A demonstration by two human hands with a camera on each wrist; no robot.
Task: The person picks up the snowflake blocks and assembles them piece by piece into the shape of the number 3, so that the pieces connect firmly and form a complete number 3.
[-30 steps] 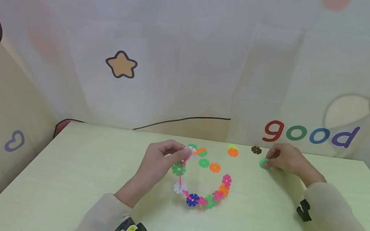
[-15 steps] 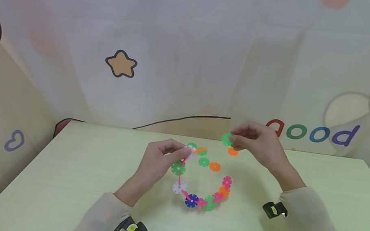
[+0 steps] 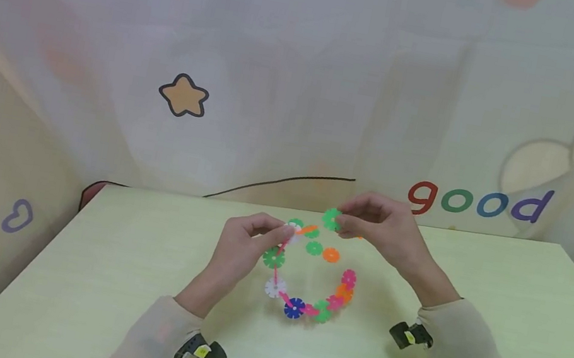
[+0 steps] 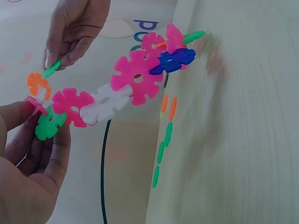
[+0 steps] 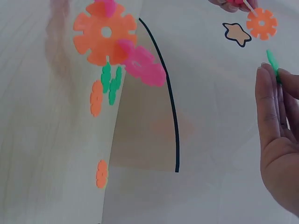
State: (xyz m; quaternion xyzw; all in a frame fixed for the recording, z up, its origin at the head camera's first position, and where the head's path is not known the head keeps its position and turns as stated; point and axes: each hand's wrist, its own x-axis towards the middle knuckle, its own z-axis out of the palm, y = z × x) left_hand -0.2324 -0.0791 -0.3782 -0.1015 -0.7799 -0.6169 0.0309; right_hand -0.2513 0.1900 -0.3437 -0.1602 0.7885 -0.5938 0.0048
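My left hand (image 3: 243, 245) pinches one end of a curved chain of slotted flower-shaped plastic discs, in pink, white, green, orange and blue. A blue disc (image 3: 294, 308) sits low in the chain, and its far end curls up to the right. At the held end, an orange disc (image 4: 38, 85) sticks out past the thumb. My right hand (image 3: 394, 226) pinches a loose green disc (image 3: 330, 219) between thumb and fingers. That green disc is close to the orange one; in the right wrist view a gap shows between them.
Loose discs lie on the pale table (image 3: 131, 279) behind the chain, among them a green disc (image 3: 314, 248) and an orange disc (image 3: 331, 255). Another orange disc (image 5: 101, 174) lies near the table's back edge. A printed cloth (image 3: 282, 76) hangs behind the table.
My right hand has lifted the green disc from the back right of the table and brought it left, close to the chain's held end. My left hand has stayed nearly still.
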